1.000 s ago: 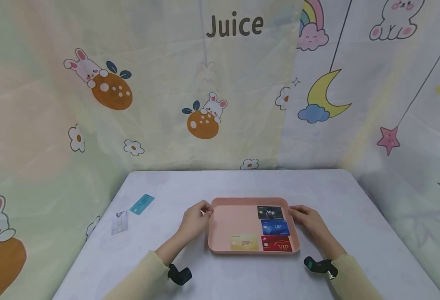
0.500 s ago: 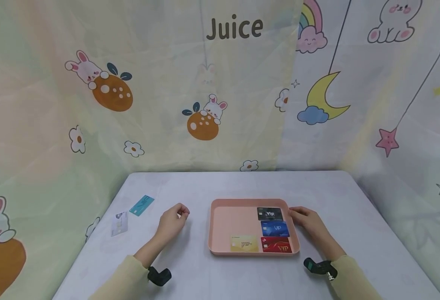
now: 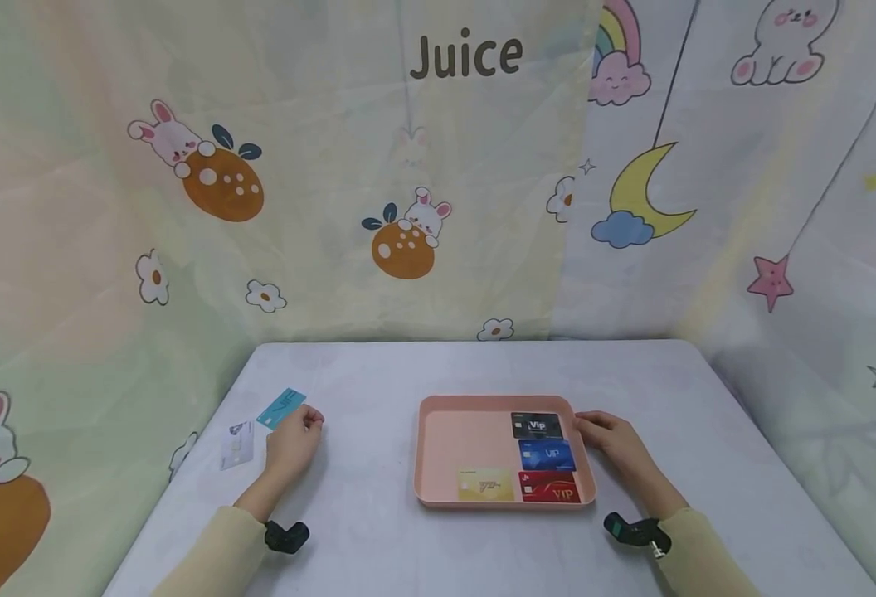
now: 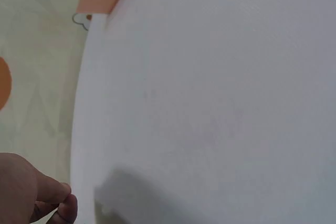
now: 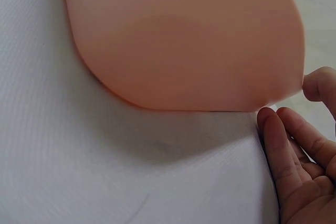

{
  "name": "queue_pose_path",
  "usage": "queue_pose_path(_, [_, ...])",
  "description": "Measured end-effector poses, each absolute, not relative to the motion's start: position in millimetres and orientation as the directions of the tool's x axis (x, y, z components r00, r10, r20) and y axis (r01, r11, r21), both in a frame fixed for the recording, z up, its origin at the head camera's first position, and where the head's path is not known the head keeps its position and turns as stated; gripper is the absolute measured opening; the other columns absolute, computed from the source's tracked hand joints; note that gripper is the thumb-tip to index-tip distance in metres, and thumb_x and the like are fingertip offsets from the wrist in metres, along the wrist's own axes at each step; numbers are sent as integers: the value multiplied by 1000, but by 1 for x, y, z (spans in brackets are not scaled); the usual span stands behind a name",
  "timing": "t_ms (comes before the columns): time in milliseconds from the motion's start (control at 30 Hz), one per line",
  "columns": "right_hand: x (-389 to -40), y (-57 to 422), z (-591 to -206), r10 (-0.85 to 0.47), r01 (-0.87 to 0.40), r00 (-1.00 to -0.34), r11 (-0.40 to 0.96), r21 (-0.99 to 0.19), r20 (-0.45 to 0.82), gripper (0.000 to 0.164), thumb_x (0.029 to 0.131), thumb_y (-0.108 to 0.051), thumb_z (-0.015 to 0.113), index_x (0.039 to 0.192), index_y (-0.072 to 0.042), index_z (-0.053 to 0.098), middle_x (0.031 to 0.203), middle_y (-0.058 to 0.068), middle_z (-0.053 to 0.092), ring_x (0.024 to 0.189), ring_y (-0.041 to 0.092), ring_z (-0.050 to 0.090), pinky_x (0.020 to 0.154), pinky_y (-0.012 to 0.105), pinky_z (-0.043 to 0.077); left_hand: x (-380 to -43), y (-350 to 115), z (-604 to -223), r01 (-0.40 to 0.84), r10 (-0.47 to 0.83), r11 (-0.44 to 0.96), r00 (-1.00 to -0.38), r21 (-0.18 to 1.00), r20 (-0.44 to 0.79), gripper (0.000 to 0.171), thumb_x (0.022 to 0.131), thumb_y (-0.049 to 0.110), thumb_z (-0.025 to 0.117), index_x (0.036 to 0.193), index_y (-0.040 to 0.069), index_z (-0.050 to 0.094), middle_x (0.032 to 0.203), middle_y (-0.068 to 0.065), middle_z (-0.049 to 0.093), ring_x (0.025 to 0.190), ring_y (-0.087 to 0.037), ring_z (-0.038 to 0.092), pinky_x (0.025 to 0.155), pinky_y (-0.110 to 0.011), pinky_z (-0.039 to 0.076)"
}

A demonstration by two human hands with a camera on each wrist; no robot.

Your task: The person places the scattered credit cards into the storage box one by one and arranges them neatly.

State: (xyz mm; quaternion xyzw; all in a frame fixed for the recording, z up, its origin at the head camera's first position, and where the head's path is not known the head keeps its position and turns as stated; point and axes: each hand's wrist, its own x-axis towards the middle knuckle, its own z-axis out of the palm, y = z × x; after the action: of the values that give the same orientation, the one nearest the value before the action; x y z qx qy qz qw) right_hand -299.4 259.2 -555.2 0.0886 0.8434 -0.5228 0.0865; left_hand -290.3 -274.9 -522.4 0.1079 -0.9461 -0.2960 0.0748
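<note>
A pink tray (image 3: 438, 448) lies on the table with black, blue, red and yellow cards in it. My right hand (image 3: 617, 444) pinches its right rim; in the right wrist view, the thumb (image 5: 319, 83) touches the rim and the fingers (image 5: 278, 140) lie against the tray's outer side (image 5: 184, 66). At the left, my left hand (image 3: 292, 444) hovers over the table with loosely curled fingers and holds nothing. Just beyond it lies a teal card (image 3: 279, 408), its near corner partly covered by the hand. A pale, whitish card (image 3: 238, 445) lies left of the hand.
Inside the tray, the black card (image 3: 537, 425), blue card (image 3: 547, 454) and red card (image 3: 549, 487) form a column at the right. The yellow card (image 3: 486, 485) sits left of the red one. Printed cloth hangs behind the white table (image 3: 363, 365).
My left hand has let go of the tray's left rim and moved left to beside the teal card. My right hand stays on the right rim; the cards have not moved.
</note>
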Motion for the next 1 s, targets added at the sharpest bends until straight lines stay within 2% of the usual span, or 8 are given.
queue_pose_path(67, [-300, 259, -556, 57, 239, -969, 433, -869, -238, 76, 98, -58, 60, 146, 0, 52, 151, 27, 50, 142, 44, 43, 118, 62, 33, -287, -285, -527, -166, -251, 825, -964, 540, 88, 13, 99, 14, 56, 103, 6, 65, 90, -8, 67, 83, -26, 59, 79, -45, 36])
queue_pose_path(267, [-299, 258, -556, 59, 236, -970, 441, -866, -234, 74, 98, -58, 60, 145, -1, 54, 151, 27, 51, 142, 44, 42, 118, 63, 32, -280, -316, -533, -190, -272, 877, -953, 442, 130, 15, 97, 11, 54, 98, 1, 65, 85, -13, 68, 80, -32, 60, 78, -52, 37])
queue_pose_path(467, [-299, 259, -555, 60, 233, -971, 447, -864, -231, 75, 98, -59, 60, 145, -1, 53, 151, 27, 50, 142, 45, 42, 118, 64, 31, -276, -341, -527, -226, -298, 904, -942, 363, 154, 18, 96, 11, 53, 99, -4, 64, 90, -22, 67, 86, -44, 61, 75, -57, 42])
queue_pose_path(633, [-299, 259, -555, 56, 236, -970, 442, -865, -236, 77, 98, -60, 60, 145, -1, 53, 151, 27, 50, 142, 44, 42, 118, 63, 32, -274, -354, -528, -256, -331, 896, -930, 363, 162, 21, 96, 12, 54, 103, -6, 61, 98, -28, 64, 93, -49, 58, 79, -60, 42])
queue_pose_path(833, [-300, 259, -555, 58, 246, -968, 432, -867, -246, 76, 98, -59, 60, 146, -1, 52, 151, 27, 50, 142, 44, 42, 118, 63, 32, -272, -362, -530, -334, -414, 847, -903, 415, 118, 46, 98, 18, 60, 125, -17, 47, 123, -40, 44, 114, -56, 42, 94, -68, 37])
queue_pose_path(1000, [-300, 259, -555, 57, 246, -968, 427, -870, -245, 75, 98, -58, 61, 146, 0, 52, 151, 27, 50, 141, 44, 44, 118, 62, 33, -272, -369, -528, -381, -436, 844, -897, 376, 70, 62, 98, 26, 65, 130, -22, 42, 121, -44, 40, 113, -58, 39, 93, -68, 38])
